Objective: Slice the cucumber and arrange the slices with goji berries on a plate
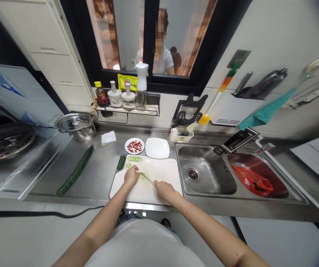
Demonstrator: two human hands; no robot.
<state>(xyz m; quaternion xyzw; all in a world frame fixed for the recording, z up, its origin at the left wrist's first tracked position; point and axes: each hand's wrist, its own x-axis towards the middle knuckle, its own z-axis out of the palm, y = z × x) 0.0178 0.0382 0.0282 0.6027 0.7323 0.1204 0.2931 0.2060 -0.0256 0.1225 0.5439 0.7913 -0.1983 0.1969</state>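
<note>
My right hand (165,191) grips the handle of a knife (148,180), whose blade points left across a white cutting board (159,170). A thin cucumber slice (142,175) lies at the blade near its tip. Just left of the tip, my left hand (132,175) rests over the board with its fingers curled together; what they hold, if anything, is hidden. Beyond it, a row of overlapping cucumber slices (135,159) lies along the board's far edge, with a few more slices (128,165) nearer the hand. A cut cucumber piece (121,162) sits at the board's far left corner.
Behind the board stand a plate of chopped red pieces (134,146) and a white square plate (157,148). A whole cucumber (75,170) and lidded pot (77,126) are left. To the right is a double sink (206,181) with a red bag (252,180). Bottles stand on a shelf (128,108).
</note>
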